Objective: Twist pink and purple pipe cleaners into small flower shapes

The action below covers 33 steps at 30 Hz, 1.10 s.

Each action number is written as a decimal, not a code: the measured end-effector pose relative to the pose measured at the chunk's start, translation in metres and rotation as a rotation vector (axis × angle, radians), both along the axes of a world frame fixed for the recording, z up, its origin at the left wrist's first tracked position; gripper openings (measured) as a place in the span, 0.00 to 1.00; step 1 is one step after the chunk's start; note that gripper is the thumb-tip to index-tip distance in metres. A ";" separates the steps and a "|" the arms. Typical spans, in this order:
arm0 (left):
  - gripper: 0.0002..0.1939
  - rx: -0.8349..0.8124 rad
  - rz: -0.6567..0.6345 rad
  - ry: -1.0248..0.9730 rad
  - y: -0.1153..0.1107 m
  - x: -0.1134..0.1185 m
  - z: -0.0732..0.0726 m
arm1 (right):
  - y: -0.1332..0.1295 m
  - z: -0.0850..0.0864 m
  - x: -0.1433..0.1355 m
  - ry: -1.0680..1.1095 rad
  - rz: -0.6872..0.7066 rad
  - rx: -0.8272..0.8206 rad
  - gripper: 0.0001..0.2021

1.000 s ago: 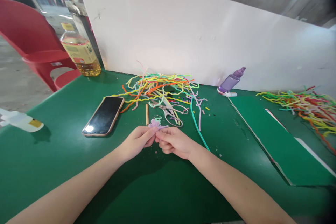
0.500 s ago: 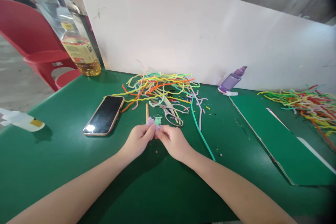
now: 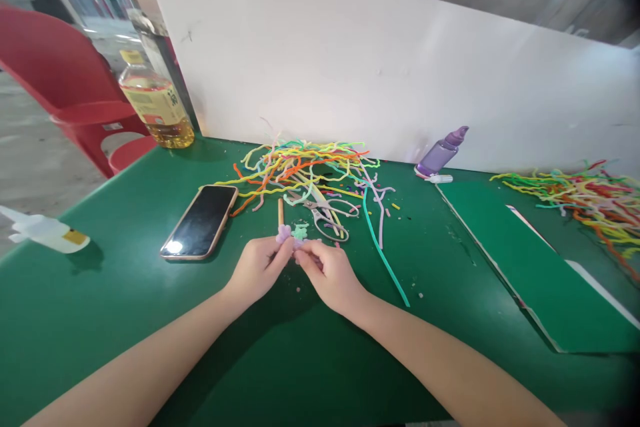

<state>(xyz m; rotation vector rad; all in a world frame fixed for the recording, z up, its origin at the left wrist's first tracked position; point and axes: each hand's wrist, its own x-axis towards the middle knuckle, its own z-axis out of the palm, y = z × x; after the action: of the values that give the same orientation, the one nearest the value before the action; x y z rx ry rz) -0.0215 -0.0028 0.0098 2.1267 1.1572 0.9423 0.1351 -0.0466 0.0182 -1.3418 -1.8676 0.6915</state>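
My left hand [image 3: 259, 268] and my right hand [image 3: 330, 275] meet above the middle of the table, fingers pinched together. Between them is a small lilac pipe-cleaner piece [image 3: 283, 233], curled into petal-like loops; its lower part is hidden by my fingers. Just beyond my fingertips shows a mint-green curled pipe-cleaner piece [image 3: 300, 232]; I cannot tell whether it touches the lilac one. Behind my left hand stands out a thin wooden stick [image 3: 281, 212]. Scissors [image 3: 320, 215] with pale handles lie beyond my right hand.
Behind is a heap of coloured pipe cleaners [image 3: 300, 163], with another heap [image 3: 590, 203] at far right. Left are a phone [image 3: 201, 221], a glue bottle [image 3: 53, 232] and an oil bottle [image 3: 157, 107]. Right are a purple bottle [image 3: 441, 153] and a green board [image 3: 540, 267]. A white panel [image 3: 350, 47] borders the table.
The lilac piece has shifted slightly left and shows more of its loops between my fingers. My hands stay nearly in place. The person at the upper left has gone from view.
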 end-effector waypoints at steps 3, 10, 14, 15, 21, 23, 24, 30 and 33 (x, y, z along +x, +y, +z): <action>0.23 -0.182 0.027 -0.046 0.003 -0.001 0.003 | 0.005 -0.005 0.003 0.126 -0.010 -0.029 0.11; 0.17 -0.440 0.006 -0.346 0.009 0.001 0.003 | 0.012 -0.014 0.008 0.175 0.041 -0.017 0.11; 0.18 -0.565 0.064 -0.559 0.011 0.003 0.003 | 0.014 -0.014 0.009 0.120 0.059 -0.004 0.10; 0.18 -0.582 0.074 -0.580 0.012 0.003 0.003 | 0.015 -0.014 0.010 0.112 0.059 0.011 0.10; 0.16 -0.636 0.049 -0.563 0.013 0.001 0.001 | 0.016 -0.012 0.015 0.048 0.043 0.116 0.10; 0.16 -0.657 0.035 -0.553 0.013 0.000 0.000 | 0.016 -0.012 0.016 0.046 0.040 0.117 0.09; 0.15 -0.672 0.027 -0.546 0.013 0.000 0.000 | 0.016 -0.012 0.016 0.043 0.039 0.117 0.09; 0.15 -0.738 -0.014 -0.474 0.014 -0.001 0.000 | 0.018 -0.014 0.018 0.042 0.019 0.194 0.08; 0.17 -0.710 -0.047 -0.423 0.013 -0.001 -0.001 | 0.019 -0.015 0.018 0.069 -0.014 0.241 0.07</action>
<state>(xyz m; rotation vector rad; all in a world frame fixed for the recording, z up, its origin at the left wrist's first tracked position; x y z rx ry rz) -0.0222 0.0101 0.0091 1.3081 1.0148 0.7555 0.1529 -0.0271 0.0032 -1.1609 -1.8195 0.4813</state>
